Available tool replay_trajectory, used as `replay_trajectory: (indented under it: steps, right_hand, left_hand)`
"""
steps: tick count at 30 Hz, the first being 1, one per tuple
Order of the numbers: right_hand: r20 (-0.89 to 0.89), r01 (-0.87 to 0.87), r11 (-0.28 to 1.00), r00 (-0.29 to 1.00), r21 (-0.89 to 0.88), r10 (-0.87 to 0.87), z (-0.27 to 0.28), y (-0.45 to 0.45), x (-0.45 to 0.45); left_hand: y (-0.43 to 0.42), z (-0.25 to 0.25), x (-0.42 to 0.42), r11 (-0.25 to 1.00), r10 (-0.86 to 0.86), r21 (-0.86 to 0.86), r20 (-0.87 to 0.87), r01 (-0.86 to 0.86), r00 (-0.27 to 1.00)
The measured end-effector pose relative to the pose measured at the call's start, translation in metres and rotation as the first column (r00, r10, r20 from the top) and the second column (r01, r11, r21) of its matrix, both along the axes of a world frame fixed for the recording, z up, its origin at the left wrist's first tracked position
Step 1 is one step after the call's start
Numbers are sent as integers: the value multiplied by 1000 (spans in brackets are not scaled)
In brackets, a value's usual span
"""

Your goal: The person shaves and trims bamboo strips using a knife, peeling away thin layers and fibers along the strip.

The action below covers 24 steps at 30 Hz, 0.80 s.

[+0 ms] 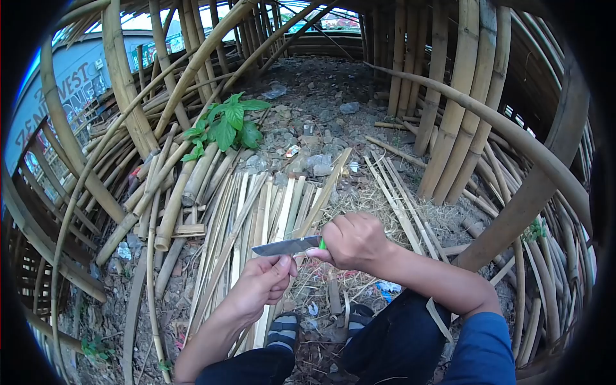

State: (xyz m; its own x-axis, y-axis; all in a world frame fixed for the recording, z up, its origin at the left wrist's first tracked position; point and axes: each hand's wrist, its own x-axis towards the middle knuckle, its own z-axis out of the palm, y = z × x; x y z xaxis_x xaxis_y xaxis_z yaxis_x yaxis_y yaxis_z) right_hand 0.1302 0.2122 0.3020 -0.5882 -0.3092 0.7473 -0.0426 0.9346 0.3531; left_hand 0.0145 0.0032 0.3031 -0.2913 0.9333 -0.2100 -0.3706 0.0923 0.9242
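Note:
My right hand [356,240] is wrapped round the green handle of a knife [285,248]. Its blade points left, roughly level, just above the fingertips of my left hand [266,282]. The left thumb and fingers are pinched together under the blade; what they hold, if anything, I cannot make out. Behind the blade, a bamboo strip [329,189] slants up and to the right; whether its lower end reaches my left fingers is hidden. Many split bamboo strips [255,215] lie side by side on the ground beyond my left hand.
Bamboo poles [462,102] stand on the right, and a curved pole [487,115] crosses in front of them. More poles [176,202] are piled at left beside a leafy plant [226,125]. Shavings [366,205] and plastic litter [319,163] cover the stony ground. My sandalled feet [283,330] are below.

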Motion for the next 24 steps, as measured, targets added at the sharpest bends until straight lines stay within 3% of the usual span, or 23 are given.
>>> replay_trajectory:
  steps: [2,4,10,15,17,24]
  right_hand:
    - [12,9,1000,1000,13,-9,6,6,3]
    - [-50,234,903,962,-360,-269,13,22,3]
    - [36,206,858,976,-470,-215,-2,39,16]
    - [164,113,903,985,-414,-48,-1,8,8]
    - [167,-15,931,983,-364,81,-4,-2,4]
    - [234,-74,959,962,-274,142,-2,-12,6]
  left_hand:
    - [-1,1,1,1000,-16,17,-6,16,1000]
    - [-6,2,0,1000,12,22,-5,-12,1000]
    - [-6,-10,-1,993,5,-117,27,-2,1000]
    - [-1,-5,1,994,25,-103,-34,-29,999]
    - [0,-7,4,996,8,-91,-77,-15,997]
    - [2,-5,12,996,51,-63,-196,-64,979]
